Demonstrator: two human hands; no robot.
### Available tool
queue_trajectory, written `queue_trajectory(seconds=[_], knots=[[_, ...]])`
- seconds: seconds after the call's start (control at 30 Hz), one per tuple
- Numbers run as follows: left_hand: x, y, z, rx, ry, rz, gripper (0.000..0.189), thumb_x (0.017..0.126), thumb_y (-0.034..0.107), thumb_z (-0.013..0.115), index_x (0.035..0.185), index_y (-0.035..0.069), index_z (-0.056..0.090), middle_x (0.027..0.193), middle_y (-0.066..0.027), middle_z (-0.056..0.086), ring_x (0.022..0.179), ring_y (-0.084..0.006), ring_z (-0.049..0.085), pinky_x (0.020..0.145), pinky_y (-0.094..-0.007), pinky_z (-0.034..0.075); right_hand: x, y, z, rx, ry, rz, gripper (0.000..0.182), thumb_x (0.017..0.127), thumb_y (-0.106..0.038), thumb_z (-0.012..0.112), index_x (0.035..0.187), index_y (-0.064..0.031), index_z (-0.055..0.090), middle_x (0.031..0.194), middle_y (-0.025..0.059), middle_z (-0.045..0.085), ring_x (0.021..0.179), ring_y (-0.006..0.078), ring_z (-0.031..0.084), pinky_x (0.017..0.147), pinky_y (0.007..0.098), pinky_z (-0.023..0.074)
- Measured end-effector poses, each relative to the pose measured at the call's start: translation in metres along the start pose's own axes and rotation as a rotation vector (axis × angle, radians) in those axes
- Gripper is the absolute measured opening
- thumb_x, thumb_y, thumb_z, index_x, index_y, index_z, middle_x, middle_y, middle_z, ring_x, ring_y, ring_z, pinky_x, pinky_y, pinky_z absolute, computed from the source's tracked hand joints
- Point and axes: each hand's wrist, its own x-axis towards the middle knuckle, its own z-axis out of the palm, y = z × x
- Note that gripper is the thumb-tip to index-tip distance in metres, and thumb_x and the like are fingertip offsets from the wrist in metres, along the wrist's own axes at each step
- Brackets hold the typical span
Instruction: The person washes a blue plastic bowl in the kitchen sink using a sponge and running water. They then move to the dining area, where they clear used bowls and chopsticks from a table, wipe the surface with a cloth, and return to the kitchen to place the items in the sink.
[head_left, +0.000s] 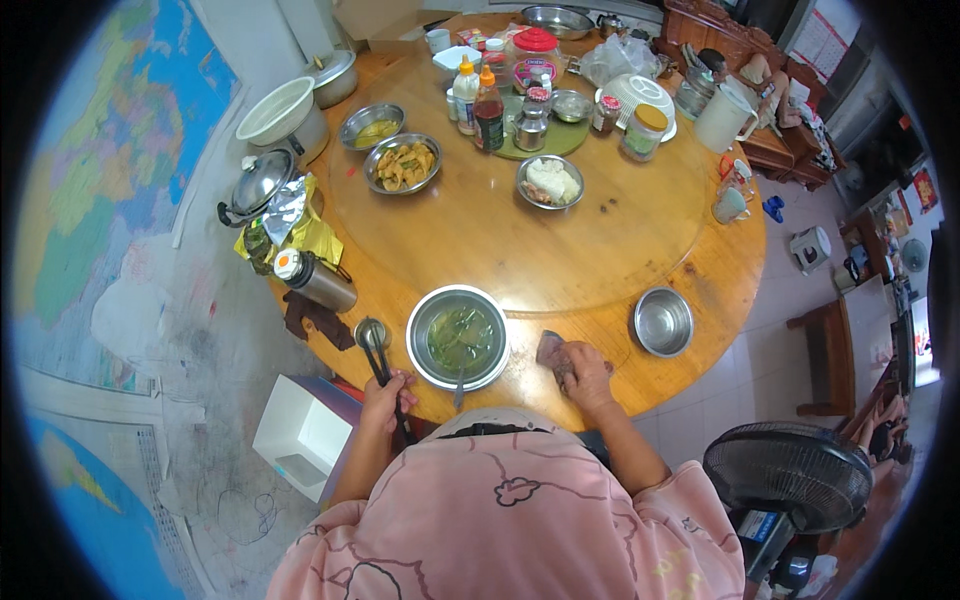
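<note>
My left hand (390, 397) grips a pair of dark tongs or chopsticks (376, 361) at the table's near edge, their far ends by a small metal cup (371, 332). A dark, damp-looking cloth (553, 351) lies under my right hand (589, 375), whose fingers are closed on it, on the wooden table. Between my hands stands a metal bowl of green leafy soup (459, 337) with a metal spoon (460, 386) leaning out over its near rim. To the right of the cloth is a bare steel bowl (664, 322).
On the glass turntable (480, 247) stand a rice bowl (550, 182), two dish bowls (403, 164), sauce bottles (488, 112) and jars. A steel flask (322, 285) and lidded pot (262, 182) line the left edge. A fan (787, 476) stands right; a person sits on a far bench.
</note>
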Motion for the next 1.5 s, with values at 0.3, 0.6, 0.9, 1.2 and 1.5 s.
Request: queue_trajectory(seconds=[0.3, 0.6, 0.9, 1.2, 1.5], knots=[[-0.011, 0.005, 0.012, 0.019, 0.073, -0.053, 0.010, 0.090, 0.008, 0.049, 0.091, -0.001, 0.053, 0.083, -0.0139, 0.062, 0.047, -0.0150, 0.055, 0.035, -0.0225, 0.037, 0.098, 0.020, -0.043, 0.023, 0.358, 0.048, 0.046, 0.073, -0.009, 0.060, 0.116, -0.0023, 0.049, 0.110, 0.0194, 0.052, 0.105, 0.0364, 0.048, 0.091, 0.0437, 0.0397], [-0.011, -0.003, 0.018, -0.007, 0.201, -0.092, 0.007, 0.089, 0.004, 0.049, 0.092, -0.001, 0.052, 0.082, -0.0135, 0.063, 0.045, -0.0144, 0.053, 0.035, -0.0228, 0.037, 0.222, -0.023, 0.017, -0.018, -0.129, -0.303, 0.050, 0.070, -0.011, 0.062, 0.117, -0.0040, 0.048, 0.116, 0.0164, 0.050, 0.106, 0.0350, 0.047, 0.092, 0.0422, 0.0390], [-0.011, 0.001, 0.033, -0.075, 0.289, -0.084, 0.006, 0.086, 0.002, 0.050, 0.091, -0.001, 0.052, 0.077, -0.0103, 0.059, 0.045, -0.0168, 0.055, 0.035, -0.0243, 0.037, 0.327, -0.077, 0.114, 0.037, -0.101, -0.504, 0.049, 0.069, -0.018, 0.065, 0.115, -0.0072, 0.052, 0.114, 0.0101, 0.053, 0.110, 0.0308, 0.046, 0.096, 0.0394, 0.0374], [0.012, -0.010, 0.027, -0.032, 0.249, -0.150, 0.014, 0.085, 0.000, 0.044, 0.097, -0.002, 0.052, 0.053, -0.0104, 0.054, 0.038, -0.0152, 0.049, 0.034, -0.0241, 0.035, 0.210, 0.022, -0.003, -0.154, 0.087, -0.236, 0.049, 0.063, -0.008, 0.066, 0.110, -0.0062, 0.053, 0.114, 0.0107, 0.054, 0.110, 0.0330, 0.047, 0.097, 0.0433, 0.0378], [0.022, 0.014, 0.045, 0.047, 0.149, -0.116, 0.011, 0.087, 0.006, 0.048, 0.079, 0.003, 0.056, 0.056, -0.0065, 0.054, 0.038, -0.0126, 0.044, 0.035, -0.0233, 0.033, 0.213, 0.151, -0.048, -0.485, 0.603, 0.410, 0.048, 0.075, -0.011, 0.060, 0.120, 0.0005, 0.046, 0.114, 0.0205, 0.051, 0.106, 0.0388, 0.045, 0.093, 0.0452, 0.0365]])
